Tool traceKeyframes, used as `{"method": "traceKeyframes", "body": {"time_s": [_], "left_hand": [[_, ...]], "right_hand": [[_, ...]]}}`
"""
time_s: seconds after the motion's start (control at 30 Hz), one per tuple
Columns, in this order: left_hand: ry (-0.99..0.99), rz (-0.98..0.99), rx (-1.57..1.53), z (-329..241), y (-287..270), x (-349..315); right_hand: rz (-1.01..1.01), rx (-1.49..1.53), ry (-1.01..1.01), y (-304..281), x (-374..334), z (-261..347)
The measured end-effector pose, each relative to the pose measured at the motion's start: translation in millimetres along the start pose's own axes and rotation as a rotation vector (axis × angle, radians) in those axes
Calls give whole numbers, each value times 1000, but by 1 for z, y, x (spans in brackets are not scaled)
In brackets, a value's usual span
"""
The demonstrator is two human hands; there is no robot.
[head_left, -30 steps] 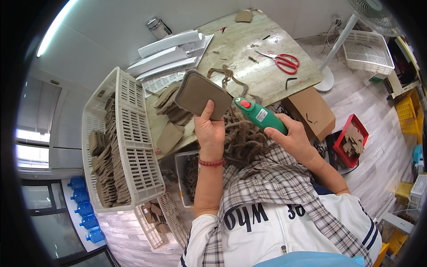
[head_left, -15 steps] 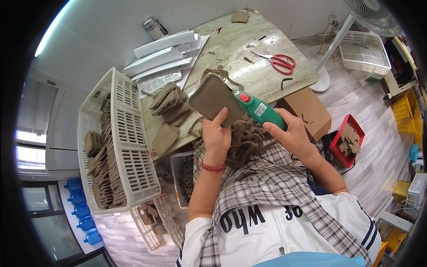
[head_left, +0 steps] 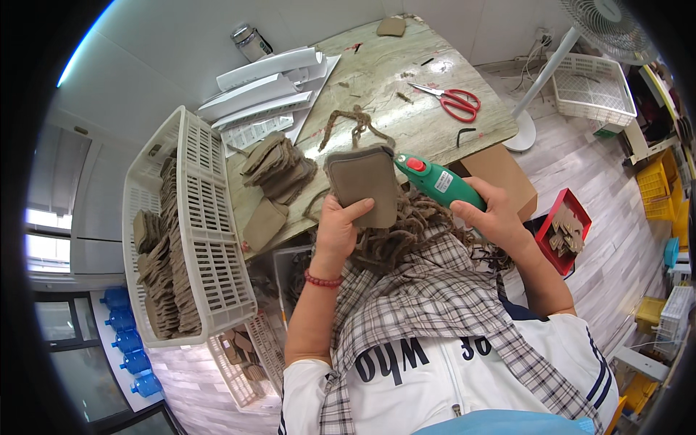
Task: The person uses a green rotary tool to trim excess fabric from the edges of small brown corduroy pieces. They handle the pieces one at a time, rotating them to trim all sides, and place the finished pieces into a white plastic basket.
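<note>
My left hand (head_left: 339, 226) grips a brown padded fabric piece (head_left: 365, 187) with rounded corners, thumb flat across its lower part. Closed around a green handheld electric cutter (head_left: 439, 183) with a red button is my right hand (head_left: 494, 215). The cutter's dark tip meets the piece's upper right corner. A heap of brown fuzzy trimmings (head_left: 395, 239) lies on my lap, over the plaid apron (head_left: 428, 290). Left of my left hand, a stack of rough-edged brown pieces (head_left: 274, 168) and a single piece (head_left: 265, 225) rest on the table.
On the table (head_left: 406, 65) lie red-handled scissors (head_left: 458, 104), curled white papers (head_left: 264, 87) and a loose trimming strip (head_left: 355, 118). A white basket (head_left: 217, 239) full of brown pieces stands at left. At right are a cardboard box (head_left: 507, 177), a red tray (head_left: 542, 243) and a fan (head_left: 547, 72).
The fabric piece has turned more upright and shifted right and down. The cutter and my right hand have moved slightly right, its tip staying at the piece's edge.
</note>
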State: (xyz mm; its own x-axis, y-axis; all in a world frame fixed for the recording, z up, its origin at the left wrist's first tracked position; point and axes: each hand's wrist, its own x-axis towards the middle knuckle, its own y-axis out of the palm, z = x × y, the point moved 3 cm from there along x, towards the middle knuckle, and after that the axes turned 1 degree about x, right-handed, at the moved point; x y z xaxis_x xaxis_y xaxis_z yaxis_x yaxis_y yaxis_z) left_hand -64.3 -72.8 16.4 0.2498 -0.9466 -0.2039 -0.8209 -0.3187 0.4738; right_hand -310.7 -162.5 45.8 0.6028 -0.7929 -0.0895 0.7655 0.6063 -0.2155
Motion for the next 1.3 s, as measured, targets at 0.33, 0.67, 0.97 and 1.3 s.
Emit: {"method": "traceKeyframes", "body": {"time_s": [0.33,0.67,0.97,1.3], "left_hand": [[-197,169,245,-28,-19,-4],[-386,174,322,-8,-15,-6],[-506,291,443,-10,-13,-10],[-316,86,656,-48,-45,1]], "right_hand": [[116,-221,-178,-13,-5,-6],[131,-238,-159,3,-8,-12],[242,0,77,9,-2,-13],[296,126,162,1,-2,-28]]}}
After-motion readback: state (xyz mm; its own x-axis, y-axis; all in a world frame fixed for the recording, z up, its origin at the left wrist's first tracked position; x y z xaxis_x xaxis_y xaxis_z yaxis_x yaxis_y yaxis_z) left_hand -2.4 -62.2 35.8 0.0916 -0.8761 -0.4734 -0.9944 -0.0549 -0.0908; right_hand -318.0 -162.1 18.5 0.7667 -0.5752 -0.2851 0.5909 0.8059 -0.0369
